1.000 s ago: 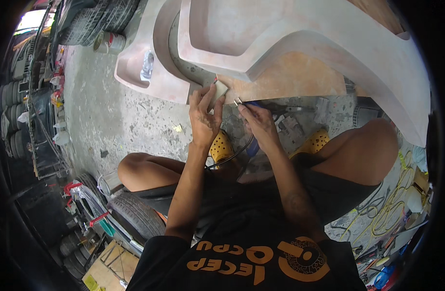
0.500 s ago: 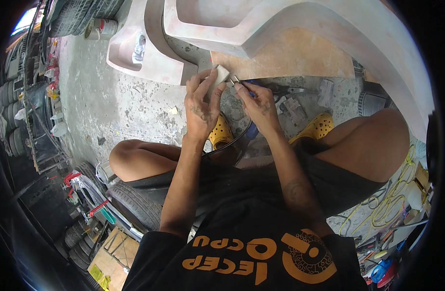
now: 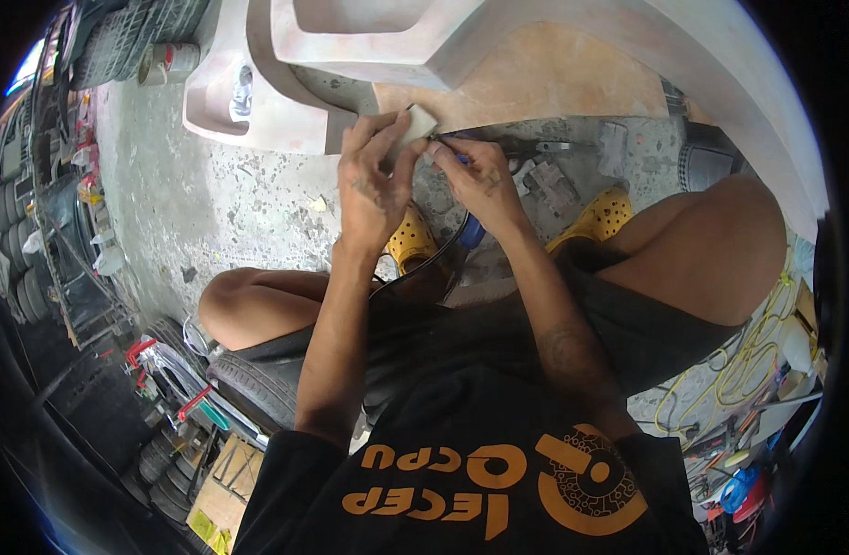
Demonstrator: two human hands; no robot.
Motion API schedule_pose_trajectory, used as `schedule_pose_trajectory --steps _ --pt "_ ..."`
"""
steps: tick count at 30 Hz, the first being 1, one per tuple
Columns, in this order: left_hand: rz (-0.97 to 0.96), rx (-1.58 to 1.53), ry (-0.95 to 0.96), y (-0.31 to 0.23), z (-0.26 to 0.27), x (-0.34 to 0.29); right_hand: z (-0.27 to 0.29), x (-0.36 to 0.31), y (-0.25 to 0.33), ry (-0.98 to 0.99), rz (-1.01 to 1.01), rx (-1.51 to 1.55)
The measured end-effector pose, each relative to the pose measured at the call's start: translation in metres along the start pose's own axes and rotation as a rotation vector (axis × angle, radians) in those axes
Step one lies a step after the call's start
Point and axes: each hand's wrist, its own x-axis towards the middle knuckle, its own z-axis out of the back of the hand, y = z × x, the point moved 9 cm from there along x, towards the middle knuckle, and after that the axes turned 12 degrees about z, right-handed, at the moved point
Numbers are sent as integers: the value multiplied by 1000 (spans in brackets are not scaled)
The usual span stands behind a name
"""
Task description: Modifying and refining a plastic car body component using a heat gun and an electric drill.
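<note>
My left hand [image 3: 374,190] is closed around a white power socket block [image 3: 418,124], gripping it between thumb and fingers. In my right hand [image 3: 485,180] is an electric plug [image 3: 433,139], pinched between thumb and fingertips. The plug meets the side of the socket; its prongs no longer show, and I cannot tell how deep they sit. A black cord [image 3: 423,265] curves down below my hands toward my lap. Beside it, a blue tool part [image 3: 473,231] lies between my feet, partly hidden by my right hand and wrist.
Large pale moulded panels [image 3: 369,55] stand ahead, with a brown board [image 3: 554,79] under them. Grey scraps [image 3: 549,185] lie by my right yellow clog [image 3: 598,217]. A paint can [image 3: 167,65], tyres [image 3: 258,384] and a coiled yellow cable [image 3: 744,375] surround me.
The plug's bare prongs were visible just apart from the socket; now the plug is against it. Both hands have come together and shifted slightly left in view.
</note>
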Motion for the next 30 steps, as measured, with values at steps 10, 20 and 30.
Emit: schedule_pose_trajectory --steps 10,20,30 --pt "-88 35 16 -3 -7 8 0 3 6 5 84 61" --pt "-70 50 42 1 1 2 1 5 -5 121 -73 112" --pt "17 39 10 16 20 -13 2 2 -13 111 -172 215"
